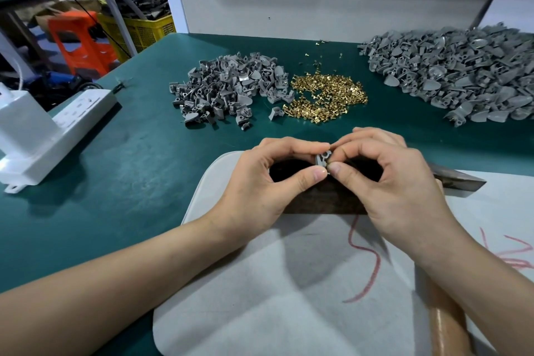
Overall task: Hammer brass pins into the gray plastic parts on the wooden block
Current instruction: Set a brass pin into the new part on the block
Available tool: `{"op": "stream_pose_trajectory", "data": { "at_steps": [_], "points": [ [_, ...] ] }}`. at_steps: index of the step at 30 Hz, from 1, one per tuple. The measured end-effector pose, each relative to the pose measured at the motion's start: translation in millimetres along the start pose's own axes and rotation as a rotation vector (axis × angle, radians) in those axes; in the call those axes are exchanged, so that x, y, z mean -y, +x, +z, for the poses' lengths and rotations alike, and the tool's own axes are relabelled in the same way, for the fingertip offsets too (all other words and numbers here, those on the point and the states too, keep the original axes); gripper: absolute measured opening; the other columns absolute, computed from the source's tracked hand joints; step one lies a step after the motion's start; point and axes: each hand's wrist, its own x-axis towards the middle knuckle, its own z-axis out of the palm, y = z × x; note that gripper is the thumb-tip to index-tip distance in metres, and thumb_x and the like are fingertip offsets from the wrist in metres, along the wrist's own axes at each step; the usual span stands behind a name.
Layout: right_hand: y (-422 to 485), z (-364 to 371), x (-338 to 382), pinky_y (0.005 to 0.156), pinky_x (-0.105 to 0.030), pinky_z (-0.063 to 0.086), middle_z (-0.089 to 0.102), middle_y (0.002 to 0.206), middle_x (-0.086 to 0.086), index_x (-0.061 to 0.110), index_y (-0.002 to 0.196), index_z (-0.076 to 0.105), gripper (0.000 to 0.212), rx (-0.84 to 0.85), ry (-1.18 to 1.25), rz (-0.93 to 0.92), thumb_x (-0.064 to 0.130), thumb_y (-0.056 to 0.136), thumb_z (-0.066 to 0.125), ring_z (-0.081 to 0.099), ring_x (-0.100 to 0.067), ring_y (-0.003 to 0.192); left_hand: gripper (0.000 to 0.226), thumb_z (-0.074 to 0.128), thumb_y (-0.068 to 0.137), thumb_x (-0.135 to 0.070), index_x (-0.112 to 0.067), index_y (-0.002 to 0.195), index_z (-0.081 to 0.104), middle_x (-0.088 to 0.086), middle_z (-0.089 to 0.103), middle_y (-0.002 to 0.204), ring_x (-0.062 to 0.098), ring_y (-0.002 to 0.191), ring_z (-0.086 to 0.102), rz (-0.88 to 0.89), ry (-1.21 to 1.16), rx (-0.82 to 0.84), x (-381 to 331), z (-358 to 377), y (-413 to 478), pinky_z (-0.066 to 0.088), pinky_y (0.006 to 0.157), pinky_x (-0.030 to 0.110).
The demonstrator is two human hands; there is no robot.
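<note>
Gray plastic part (321, 159) pinched over the wooden block (323, 203)
White cloth (289, 283) and a hammer (458, 181) lie nearest, under the forearms; left hand (260, 182) and right hand (401, 182) meet fingertip to fingertip, both gripping the part. Farther on the green table (130, 191), brass pins (328, 100) lie between a small heap of gray parts (228, 91) and a larger heap (462, 72)

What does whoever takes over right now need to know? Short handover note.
Hands: left hand and right hand both pinch one gray plastic part over the wooden block. Whether a pin is in it yet: too small to tell.
Loose: hammer lies unheld at right; brass pin pile sits between small gray part pile and large gray part pile.
Done: part picked up.
Left: seat pin, rest part on block, hammer.
</note>
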Motion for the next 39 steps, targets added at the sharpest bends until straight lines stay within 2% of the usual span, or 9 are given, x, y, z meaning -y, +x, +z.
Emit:
{"op": "stream_pose_trajectory", "data": {
  "at_steps": [6, 11, 15, 19, 26, 34, 39],
  "points": [
    [2.4, -3.0, -4.6, 0.092, -0.004, 0.027, 0.063, 0.095, 0.015, 0.032, 0.073, 0.066, 0.022, 0.02, 0.038, -0.009, 0.011, 0.075, 0.072, 0.046, -0.005, 0.112, 0.025, 0.071, 0.079, -0.024, -0.035, 0.101, 0.068, -0.025, 0.068, 0.088, 0.003, 0.095, 0.06, -0.005, 0.022, -0.002, 0.1, 0.1, 0.6, 0.042, 0.088, 0.015],
    [-0.2, -2.3, -6.7, 0.093, -0.007, 0.029, 0.064, 0.094, 0.015, 0.03, 0.074, 0.067, 0.016, 0.0, 0.029, -0.029, 0.015, 0.074, 0.072, 0.048, -0.005, 0.112, 0.025, 0.07, 0.08, -0.026, -0.037, 0.102, 0.067, -0.023, 0.069, 0.093, 0.009, 0.1, 0.061, 0.001, 0.038, 0.001, 0.2, 0.0, 0.7, 0.045, 0.093, 0.023],
    [-0.5, -0.9, -6.0, 0.094, -0.01, 0.031, 0.064, 0.092, 0.016, 0.032, 0.072, 0.066, 0.016, -0.025, 0.048, -0.036, 0.017, 0.073, 0.071, 0.049, -0.005, 0.111, 0.025, 0.07, 0.08, -0.027, -0.038, 0.102, 0.067, -0.022, 0.069, 0.096, 0.01, 0.101, 0.061, 0.007, 0.051, -0.002, 0.3, -0.4, 0.8, 0.044, 0.093, 0.022],
    [-0.4, -0.3, -5.7, 0.093, -0.011, 0.033, 0.065, 0.089, 0.014, 0.029, 0.068, 0.067, 0.014, -0.043, 0.057, -0.026, 0.015, 0.072, 0.071, 0.05, -0.006, 0.109, 0.026, 0.07, 0.08, -0.028, -0.043, 0.101, 0.065, -0.026, 0.068, 0.097, 0.012, 0.102, 0.061, 0.018, 0.057, 0.003, 0.0, -0.4, 1.0, 0.045, 0.095, 0.027],
    [-0.2, 0.0, -5.5, 0.091, -0.011, 0.033, 0.065, 0.088, 0.013, 0.027, 0.065, 0.067, 0.015, -0.057, 0.065, -0.008, 0.014, 0.07, 0.071, 0.051, -0.006, 0.106, 0.028, 0.069, 0.08, -0.028, -0.044, 0.102, 0.065, -0.031, 0.066, 0.097, 0.011, 0.102, 0.06, 0.025, 0.079, 0.012, -0.9, 0.2, 0.8, 0.042, 0.094, 0.022],
    [0.0, -1.7, -7.1, 0.09, -0.01, 0.033, 0.064, 0.09, 0.012, 0.026, 0.066, 0.068, 0.016, -0.051, 0.056, -0.029, 0.012, 0.072, 0.072, 0.052, -0.006, 0.104, 0.029, 0.068, 0.081, -0.028, -0.045, 0.104, 0.065, -0.03, 0.065, 0.101, 0.015, 0.108, 0.058, 0.021, 0.082, 0.029, -1.9, 0.3, 1.0, 0.043, 0.098, 0.027],
    [-0.3, -1.0, -8.0, 0.089, -0.01, 0.033, 0.064, 0.089, 0.014, 0.025, 0.065, 0.068, 0.015, -0.066, 0.051, -0.028, 0.012, 0.072, 0.073, 0.051, -0.005, 0.103, 0.03, 0.069, 0.081, -0.027, -0.045, 0.104, 0.064, -0.03, 0.065, 0.101, 0.013, 0.108, 0.058, 0.035, 0.087, 0.029, -1.5, 0.1, 0.8, 0.042, 0.096, 0.021]
  ]
}}
